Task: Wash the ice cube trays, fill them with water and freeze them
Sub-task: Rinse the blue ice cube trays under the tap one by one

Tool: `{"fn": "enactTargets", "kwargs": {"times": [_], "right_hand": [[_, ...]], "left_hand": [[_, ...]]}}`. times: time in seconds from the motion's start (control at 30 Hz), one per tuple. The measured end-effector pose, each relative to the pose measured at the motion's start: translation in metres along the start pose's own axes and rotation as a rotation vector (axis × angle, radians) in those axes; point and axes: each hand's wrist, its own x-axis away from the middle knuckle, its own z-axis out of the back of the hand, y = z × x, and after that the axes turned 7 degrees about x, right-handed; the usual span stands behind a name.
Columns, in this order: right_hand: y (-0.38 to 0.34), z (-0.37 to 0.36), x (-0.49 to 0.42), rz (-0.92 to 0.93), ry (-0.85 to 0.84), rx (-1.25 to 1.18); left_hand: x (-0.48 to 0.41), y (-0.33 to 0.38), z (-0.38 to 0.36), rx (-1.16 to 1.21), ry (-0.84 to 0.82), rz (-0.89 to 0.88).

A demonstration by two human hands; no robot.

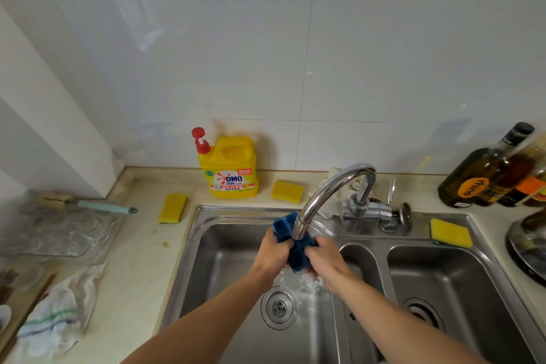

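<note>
A dark blue ice cube tray (296,254) is held over the left basin of the steel sink (206,263), right under the spout of the curved chrome tap (331,189). My left hand (273,254) grips the tray's left side and my right hand (323,257) grips its right side. Water splashes below the tray near the drain (279,308). The tap's spout hides part of the tray.
A yellow dish-soap jug (232,170) with a red pump stands behind the sink. Yellow sponges (172,207) lie on the counter and the sink rim. A glass tray (62,233), a brush and a cloth (59,313) lie at left. Oil bottles (484,174) stand at right.
</note>
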Motion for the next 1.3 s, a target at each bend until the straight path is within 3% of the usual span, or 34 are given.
{"fn": "enactTargets", "kwargs": {"times": [0.27, 0.4, 0.6, 0.73, 0.83, 0.93, 1.13, 1.23, 1.3], "right_hand": [[0.001, -0.003, 0.007, -0.022, 0.077, -0.055], [-0.001, -0.009, 0.012, 0.025, 0.077, -0.01], [-0.004, -0.004, 0.012, 0.011, 0.037, -0.071], [-0.007, 0.001, 0.007, -0.02, -0.025, -0.231], [-0.01, -0.001, 0.007, 0.034, 0.004, -0.167], [-0.008, -0.006, 0.004, 0.044, 0.044, -0.185], [-0.005, -0.011, 0.0, -0.002, 0.158, -0.286], [-0.005, -0.009, 0.001, -0.013, 0.077, -0.323], [-0.004, -0.004, 0.001, -0.048, 0.036, -0.332]], "left_hand": [[0.011, -0.011, -0.006, -0.057, -0.115, 0.072], [0.005, -0.006, -0.005, -0.101, -0.047, 0.062], [-0.002, 0.005, 0.017, -0.279, -0.048, 0.02], [0.0, 0.011, 0.021, -0.434, -0.157, -0.059], [0.0, 0.013, 0.018, -0.562, -0.182, -0.107], [0.001, 0.008, 0.016, -0.43, -0.13, -0.035], [0.001, -0.007, 0.015, -0.063, -0.03, 0.35], [-0.005, -0.006, 0.015, 0.018, 0.029, 0.317], [-0.009, -0.004, 0.021, -0.089, 0.052, 0.22]]}}
